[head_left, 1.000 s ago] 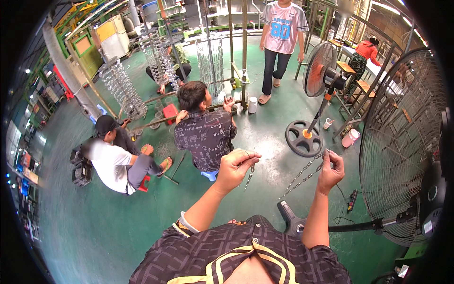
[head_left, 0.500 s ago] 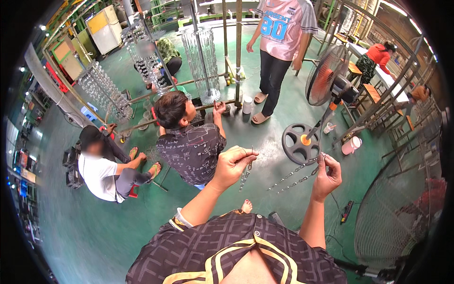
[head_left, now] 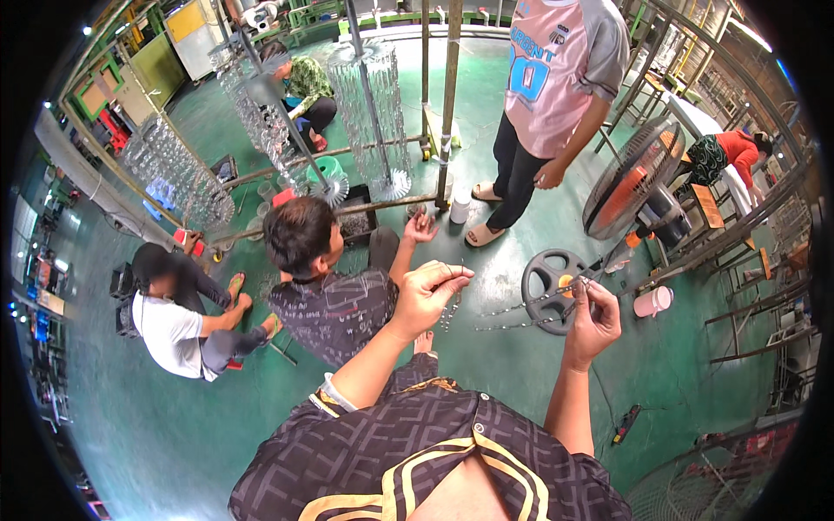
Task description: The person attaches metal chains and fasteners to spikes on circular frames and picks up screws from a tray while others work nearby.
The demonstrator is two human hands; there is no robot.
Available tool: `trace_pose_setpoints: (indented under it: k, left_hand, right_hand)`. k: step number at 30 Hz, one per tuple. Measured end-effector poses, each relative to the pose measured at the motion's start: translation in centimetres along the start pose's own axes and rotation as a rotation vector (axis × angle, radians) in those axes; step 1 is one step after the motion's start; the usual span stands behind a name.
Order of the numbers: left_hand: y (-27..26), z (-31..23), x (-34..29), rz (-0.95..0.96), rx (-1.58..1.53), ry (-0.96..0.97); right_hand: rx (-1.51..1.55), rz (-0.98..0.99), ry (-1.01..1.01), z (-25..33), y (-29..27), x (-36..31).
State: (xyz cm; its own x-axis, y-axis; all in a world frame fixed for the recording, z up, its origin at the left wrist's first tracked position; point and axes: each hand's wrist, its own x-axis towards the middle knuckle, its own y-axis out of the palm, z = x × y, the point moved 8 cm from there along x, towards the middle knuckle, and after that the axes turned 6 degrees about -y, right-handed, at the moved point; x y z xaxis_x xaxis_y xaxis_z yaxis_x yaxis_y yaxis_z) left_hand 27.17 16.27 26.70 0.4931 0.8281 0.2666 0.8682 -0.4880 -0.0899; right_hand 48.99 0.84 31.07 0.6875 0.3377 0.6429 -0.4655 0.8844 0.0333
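Note:
My left hand (head_left: pixel 427 300) is held up in front of my chest, its thumb and forefinger pinched together. A short beaded strand (head_left: pixel 448 314) hangs from that pinch, and a thin dark tip pokes up above the fingertips. To the right, my right hand (head_left: pixel 594 326) has its fingertips closed on thin beaded strands (head_left: pixel 512 326). These trail leftward from the fingers in two lines, loose at their left ends. The hands are apart, and the fine parts between the fingertips are too small to make out.
A seated person in a dark patterned shirt (head_left: pixel 334 317) is close on my left. Beyond stand metal racks with bead-hung cylinders (head_left: pixel 369 122). Someone in a pink shirt (head_left: pixel 556 78) stands ahead. A floor fan (head_left: pixel 634 178) with a round black base (head_left: pixel 534 291) and a pink bucket (head_left: pixel 653 301) are on the right.
The strands in my right hand have swung up and left, now closer to level. Both hands keep their pinch. The view has shifted; the seated person's raised hand has opened out.

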Motion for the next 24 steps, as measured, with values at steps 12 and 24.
trace_pose_setpoints:
  k: [12,24]
  left_hand:
    - [-0.6,3.1,15.2,0.034,0.103,0.117]
    - [-1.7,7.4,27.2,-0.086,0.08,0.06]
  right_hand:
    - [-0.037,-0.03,0.019,-8.2,9.1,8.7]
    - [0.109,0.122,-0.003,-15.4,17.0,16.3]
